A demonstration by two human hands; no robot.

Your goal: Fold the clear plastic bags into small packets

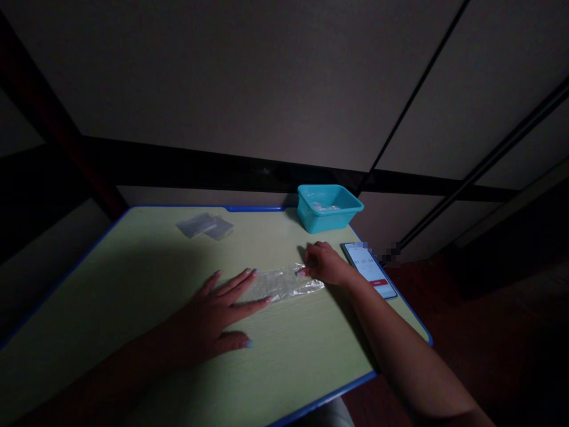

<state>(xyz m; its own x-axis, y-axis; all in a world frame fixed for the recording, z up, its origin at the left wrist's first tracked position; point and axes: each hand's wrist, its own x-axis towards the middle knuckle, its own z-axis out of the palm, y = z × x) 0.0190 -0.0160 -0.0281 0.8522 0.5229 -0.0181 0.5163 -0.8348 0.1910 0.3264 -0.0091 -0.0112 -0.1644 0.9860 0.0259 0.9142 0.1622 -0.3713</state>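
A clear plastic bag (278,286) lies stretched flat across the middle of the table, its film crinkled and shiny toward the right end. My left hand (222,311) is open with fingers spread, the fingertips resting on the bag's left end and the thumb on the bare tabletop. At the other end, my right hand (326,264) has its fingers curled in, with the thumb tip against the film. Part of the bag's right end is hidden beneath this hand.
Two flat, greyish plastic packets (202,225) overlap at the table's back left. A turquoise basket (326,220) with clear plastic inside stands at the back right. A phone (368,270) showing a timer lies along the right edge. The pale green table (133,267) has blue edging; a panelled wall rises behind.
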